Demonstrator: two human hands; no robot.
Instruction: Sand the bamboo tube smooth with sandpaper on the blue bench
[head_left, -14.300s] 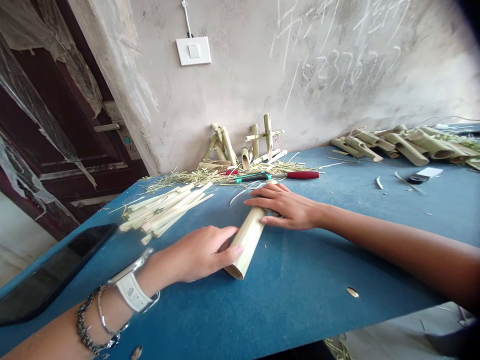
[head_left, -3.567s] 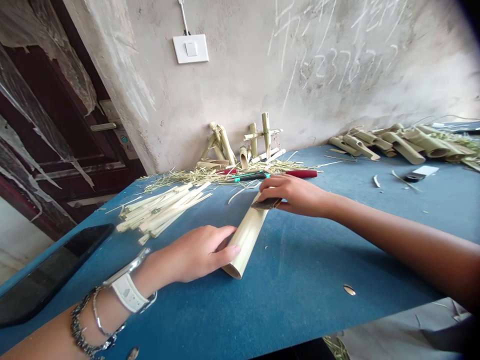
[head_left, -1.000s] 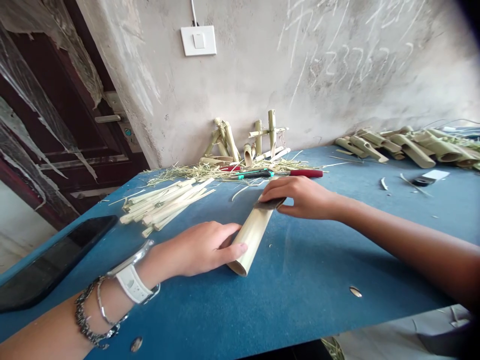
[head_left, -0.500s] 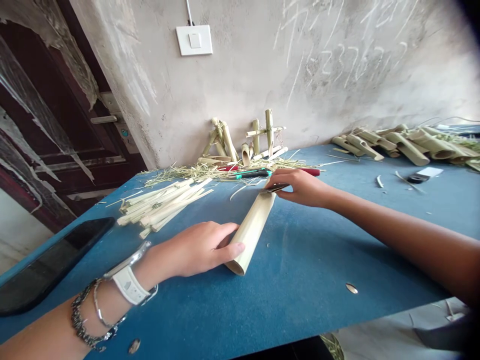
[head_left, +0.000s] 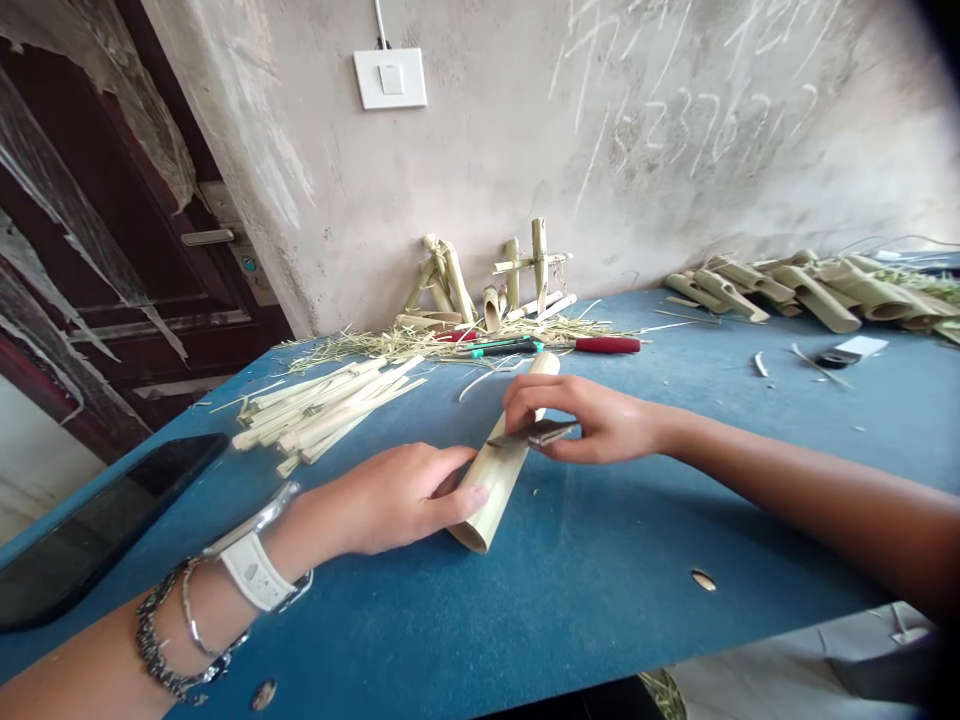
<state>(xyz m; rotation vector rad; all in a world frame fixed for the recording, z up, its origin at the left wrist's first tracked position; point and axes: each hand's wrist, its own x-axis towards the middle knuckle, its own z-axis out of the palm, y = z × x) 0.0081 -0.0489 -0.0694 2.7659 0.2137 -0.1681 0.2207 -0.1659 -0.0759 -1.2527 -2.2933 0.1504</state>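
A pale bamboo tube (head_left: 496, 488) lies slantwise on the blue table, its open end toward me. My left hand (head_left: 405, 498) grips the near end from the left, thumb on top and fingers along the far side. My right hand (head_left: 604, 415) pinches a thin, dark grey folded piece of sandpaper (head_left: 541, 434), pressed flat on the tube around its middle. The fingers partly hide the tube's upper stretch. Its far end shows beyond them, near a red-handled tool (head_left: 607, 345) and a black and teal cutter (head_left: 506, 347).
Bundled bamboo strips (head_left: 322, 405) lie at left, with a black phone (head_left: 97, 530) nearer me. Shavings (head_left: 360, 347) and small bamboo assemblies (head_left: 442, 280) stand along the wall. Cut bamboo tubes (head_left: 814, 297) are heaped at back right. The table's edge (head_left: 645, 668) runs along the front.
My right hand has slid with the sandpaper from the tube's far end toward me, down to about its middle. My left hand keeps its hold, nearly unmoved.
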